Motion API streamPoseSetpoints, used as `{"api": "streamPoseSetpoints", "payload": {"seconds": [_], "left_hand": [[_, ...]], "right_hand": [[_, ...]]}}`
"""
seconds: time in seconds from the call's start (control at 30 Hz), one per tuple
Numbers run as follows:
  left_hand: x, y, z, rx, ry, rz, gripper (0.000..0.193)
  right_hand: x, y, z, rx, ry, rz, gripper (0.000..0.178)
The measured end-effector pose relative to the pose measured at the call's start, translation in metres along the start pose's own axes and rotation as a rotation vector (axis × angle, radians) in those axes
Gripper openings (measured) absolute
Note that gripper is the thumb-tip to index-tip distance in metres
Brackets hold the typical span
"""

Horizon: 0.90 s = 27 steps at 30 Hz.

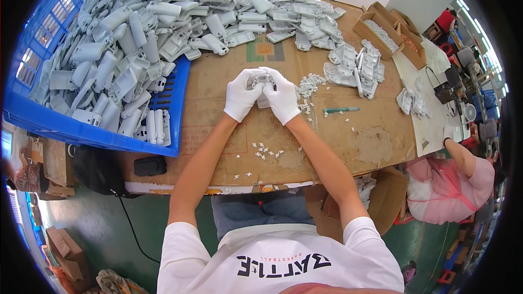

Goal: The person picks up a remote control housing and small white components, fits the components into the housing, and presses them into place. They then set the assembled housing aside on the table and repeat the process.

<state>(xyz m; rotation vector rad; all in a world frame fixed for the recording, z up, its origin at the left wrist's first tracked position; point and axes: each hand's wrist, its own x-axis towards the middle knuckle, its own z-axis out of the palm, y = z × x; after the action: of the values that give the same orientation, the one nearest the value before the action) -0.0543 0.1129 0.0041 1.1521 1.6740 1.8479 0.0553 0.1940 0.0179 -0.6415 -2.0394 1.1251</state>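
Note:
Both my hands wear white gloves and meet over the middle of the cardboard-topped table. Between them is a small pale grey plastic housing [263, 79], partly hidden by the fingers. My left hand [241, 96] closes on its left side with the thumb and fingertips. On the other side my right hand [283, 98] grips it the same way. Just right of that hand lies a heap of tiny white plastic pieces [310, 84]. A slim green pen-like tool [341, 110] rests farther right. More tiny white bits [262, 149] are scattered nearer to me, between my forearms.
A blue crate [109, 136] heaped with grey plastic housings [141, 32] fills the left, spilling onto the table's far side. Stacked housings [359, 68] lie at right, near cardboard boxes [378, 32] of small parts. A black case [150, 166] sits front left. Another person [447, 185] works at right.

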Motion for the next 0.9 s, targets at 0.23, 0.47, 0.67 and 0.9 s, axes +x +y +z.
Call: {"api": "streamPoseSetpoints", "payload": {"seconds": [0.23,0.47,0.67,0.9], "left_hand": [[0.000,0.002,0.001,-0.043,0.003,-0.019,0.027],[-0.005,0.009,-0.002,0.023,-0.071,-0.006,0.033],[-0.010,0.009,0.008,-0.056,-0.199,-0.014,0.063],[-0.007,0.002,0.009,0.013,-0.080,0.034,0.055]], "right_hand": [[0.002,-0.002,-0.007,0.038,-0.050,-0.023,0.041],[0.002,0.000,-0.004,0.117,-0.039,-0.013,0.037],[0.004,0.005,-0.012,0.231,0.021,0.085,0.043],[0.003,0.003,-0.014,0.342,-0.061,-0.013,0.049]]}}
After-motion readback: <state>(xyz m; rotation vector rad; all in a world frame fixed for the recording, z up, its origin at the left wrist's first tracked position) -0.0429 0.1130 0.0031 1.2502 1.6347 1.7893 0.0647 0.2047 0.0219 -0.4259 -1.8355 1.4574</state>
